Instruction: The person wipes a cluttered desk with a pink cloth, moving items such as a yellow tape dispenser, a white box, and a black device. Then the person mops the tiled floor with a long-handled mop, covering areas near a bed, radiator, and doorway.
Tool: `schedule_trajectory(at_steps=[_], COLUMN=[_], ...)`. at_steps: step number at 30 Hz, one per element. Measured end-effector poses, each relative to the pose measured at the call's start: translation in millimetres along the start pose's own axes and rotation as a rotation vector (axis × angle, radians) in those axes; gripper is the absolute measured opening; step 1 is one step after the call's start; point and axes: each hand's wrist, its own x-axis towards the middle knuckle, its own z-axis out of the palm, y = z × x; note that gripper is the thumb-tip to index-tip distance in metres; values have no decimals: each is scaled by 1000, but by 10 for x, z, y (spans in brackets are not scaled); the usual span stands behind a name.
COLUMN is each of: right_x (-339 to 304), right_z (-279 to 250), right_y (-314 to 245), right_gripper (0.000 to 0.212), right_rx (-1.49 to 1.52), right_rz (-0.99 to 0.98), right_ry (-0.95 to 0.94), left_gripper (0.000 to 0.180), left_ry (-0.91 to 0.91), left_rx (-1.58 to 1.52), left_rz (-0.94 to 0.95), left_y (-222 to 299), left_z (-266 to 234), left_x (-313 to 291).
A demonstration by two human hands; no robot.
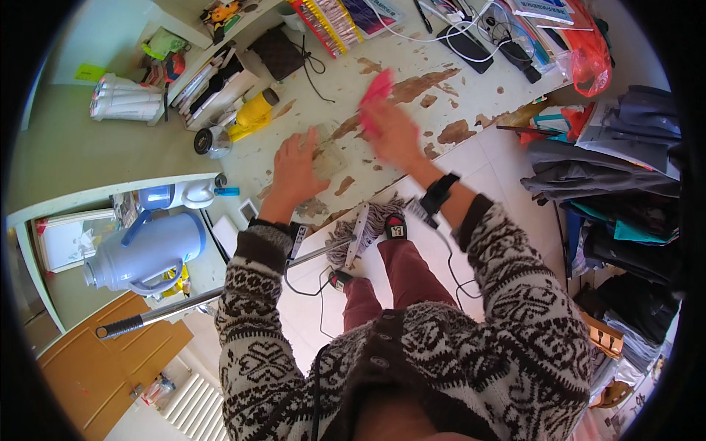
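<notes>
Before you: matt cloth (pixel 376 95); desktop (pixel 482 84), rough with flaking paint; smooth, plastic-looking flask (pixel 143 253); glossy metal pole (pixel 184 304).

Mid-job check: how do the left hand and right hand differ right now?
The right hand clutches a pink cloth; the left hand holds none, its thumb spread wide. The right hand looks blurred, the left hand sharper. Both extend from patterned knit sleeves.
</notes>
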Motion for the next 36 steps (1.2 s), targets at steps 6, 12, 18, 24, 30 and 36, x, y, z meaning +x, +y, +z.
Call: schedule_trajectory(at_steps=[6,12,18,24,30,36], right_x=[-262,1162,1181,651,1047,620], right_z=[-254,-250,357,-352,-751,-353], right_y=[-226,785,225,419,1052,870], right_gripper=[38,20,14,12,19,30], right_rx=[24,-312,-213,273,-188,163], right_rz=[-509,116,5,-508,74,-282], right_ry=[-275,195,85,-240,173,-264], left_gripper=[108,109,109,114,118,71], left_ry=[131,120,98,51,-164,123], left_rx=[-93,-115,-117,-70,120,65], left_rz=[-87,-161,-178,-192,-287,161], left_y=[-70,-186,-286,-445,-295,378], left_z=[-415,-588,-241,-118,-260,-394], left_x=[-405,-813,-669,-433,-254,876])
